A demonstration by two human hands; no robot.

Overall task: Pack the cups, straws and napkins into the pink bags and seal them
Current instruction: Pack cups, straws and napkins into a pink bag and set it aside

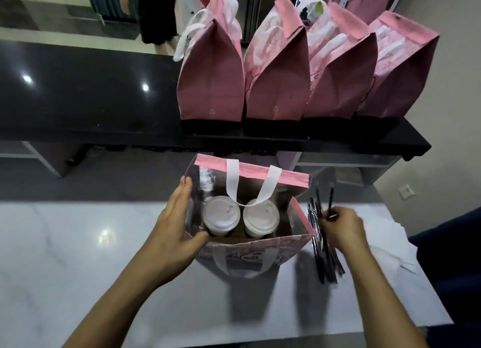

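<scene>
- Open pink bag (256,246) stood on the white marble-look counter (78,256), mouth up, its far wall topped by a pink band and a white loop handle (250,183) drooping into the opening.
- Two lidded cups (221,215) sat upright side by side inside (left-hand one close to the bag's left wall, the other (261,218) touching or nearly touching it); white domed lids, contents not visible.
- Left hand (179,233) lay against the bag's left side, fingers fairly straight along the wall and thumb hooked over the near rim, steadying the mouth open.
- Right hand (342,226) was just beside the bag's right wall, fingers curled and pinching black wrapped straws (329,204) taken up from the bundle of straws (325,254) lying on the counter; how many it held I could not tell (motion blur).
- White napkins (390,246) lay on the counter to the right of the straws, partly under the wrist.
- Four sealed pink bags (210,79) stood in a row on the black ledge (91,92) behind, tops folded over, handles showing.
- Judgement: step in hand was getting straws into the bag. Best done by lifting them clear of the right wall, then sliding them down the empty right side beside the cups, not across the lids, while the left hand kept the mouth spread.
- Risk: the drooping handle could snag the straw tips.
</scene>
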